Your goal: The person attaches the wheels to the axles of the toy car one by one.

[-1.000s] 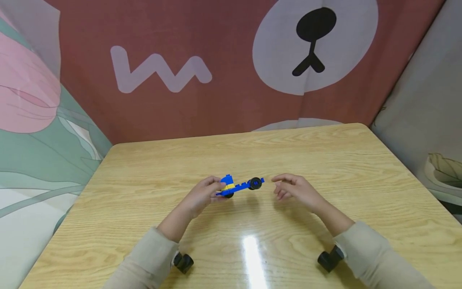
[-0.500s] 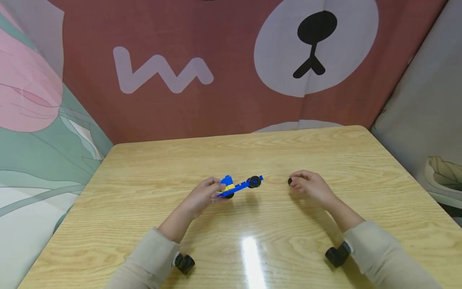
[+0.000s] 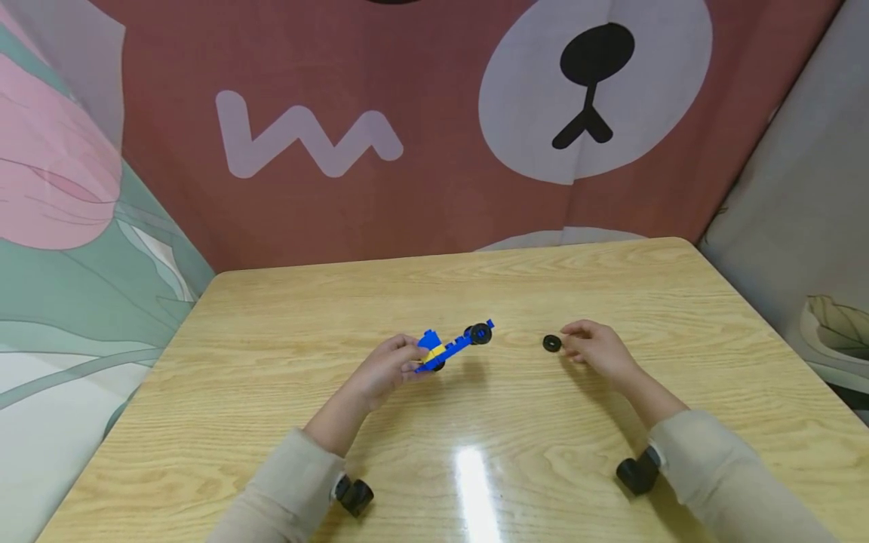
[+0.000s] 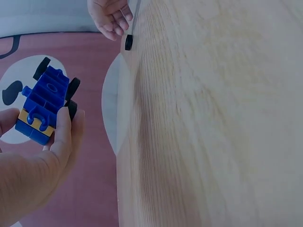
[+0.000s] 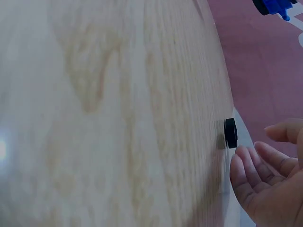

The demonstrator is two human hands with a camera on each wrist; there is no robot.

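Note:
A toy car (image 3: 444,351) built of blue and yellow bricks with black wheels is held in my left hand (image 3: 390,369), off the table. Thumb and fingers grip its yellow and blue end, while the other end points up and right. Its blue underside (image 4: 47,90) shows in the left wrist view, with two black wheels at the far end and one beside the fingers. A loose black wheel (image 3: 552,343) lies flat on the table to the right of the car. Just right of that wheel is my right hand (image 3: 600,353), its fingers loosely bent around nothing.
The wooden table (image 3: 339,302) spans the area beneath both hands. Behind it hangs a brown-red cloth (image 3: 434,204) with a bear print. A black camera (image 3: 637,473) is on the right wrist and another camera (image 3: 354,495) on the left.
The right hand moved right, away from the car, and set the black wheel down on the table. It has since let go. The left hand has tilted the car's far end higher.

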